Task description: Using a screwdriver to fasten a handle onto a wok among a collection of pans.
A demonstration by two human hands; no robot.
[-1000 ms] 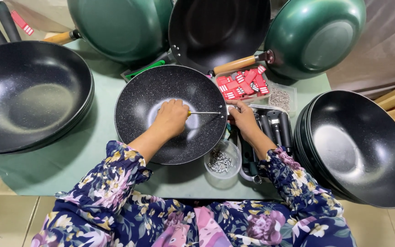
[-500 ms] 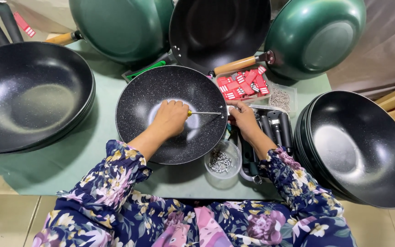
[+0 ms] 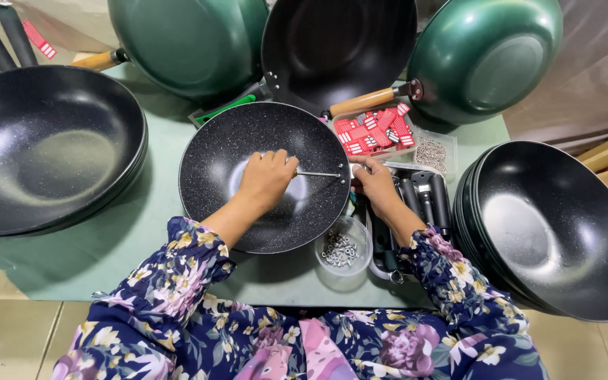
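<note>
A black speckled wok (image 3: 233,151) lies in front of me on the pale green table (image 3: 142,239). Inside it my left hand (image 3: 267,177) grips a screwdriver (image 3: 318,174) whose thin metal shaft points right to the wok's rim. My right hand (image 3: 373,184) rests at that rim on the outside, fingers pinched where the shaft's tip meets the wall. What those fingers hold is too small to tell.
A small clear cup of metal screws (image 3: 341,248) stands just below the wok. Black handles (image 3: 427,200) lie right of my right hand. Red tags fill a tray (image 3: 373,131). Stacked black woks sit left (image 3: 43,151) and right (image 3: 564,225); green woks (image 3: 184,42) lean behind.
</note>
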